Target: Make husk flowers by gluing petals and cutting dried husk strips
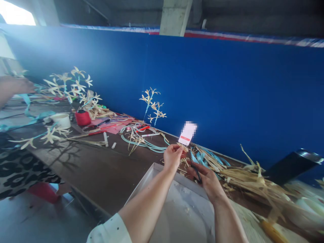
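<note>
My left hand (172, 156) is raised over the far rim of a shallow grey tray (162, 189), with its fingers pinched on a small pale strip of dried leaf (182, 147). My right hand (206, 176) is just to the right of it, closed around black-handled scissors (195, 168) whose blades point up toward the strip. Both hands hover beside a pile of dried straw-coloured husks and light blue ribbon (215, 162) on the brown table.
A dark cylinder (291, 165) lies at the right against the blue wall. Straw flowers on blue stems (153, 104), a red spool (82, 118), a white cup (61, 119) and coiled blue cord (141, 141) lie leftward. Another person's arm (12, 88) reaches in far left.
</note>
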A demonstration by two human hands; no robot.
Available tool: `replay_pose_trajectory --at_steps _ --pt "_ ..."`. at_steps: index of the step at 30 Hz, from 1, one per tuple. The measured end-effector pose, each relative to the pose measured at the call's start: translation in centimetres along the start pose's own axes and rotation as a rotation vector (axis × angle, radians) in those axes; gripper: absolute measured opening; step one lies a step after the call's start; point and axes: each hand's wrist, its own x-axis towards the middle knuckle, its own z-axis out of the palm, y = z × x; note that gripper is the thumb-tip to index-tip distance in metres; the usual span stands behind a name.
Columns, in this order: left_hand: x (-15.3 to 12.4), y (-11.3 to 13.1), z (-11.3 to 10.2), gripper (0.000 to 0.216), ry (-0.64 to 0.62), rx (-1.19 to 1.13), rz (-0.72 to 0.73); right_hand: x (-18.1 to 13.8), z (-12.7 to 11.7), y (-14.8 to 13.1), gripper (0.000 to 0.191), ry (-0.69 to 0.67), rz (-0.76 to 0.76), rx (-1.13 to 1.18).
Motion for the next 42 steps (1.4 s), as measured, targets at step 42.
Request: replay_pose_trajectory --at_steps 42 --pt "0.2 -0.8 -0.2 0.021 -0.034 -0.072 0.024 0.4 0.0 0.6 0.052 0.01 0.009 0.075"
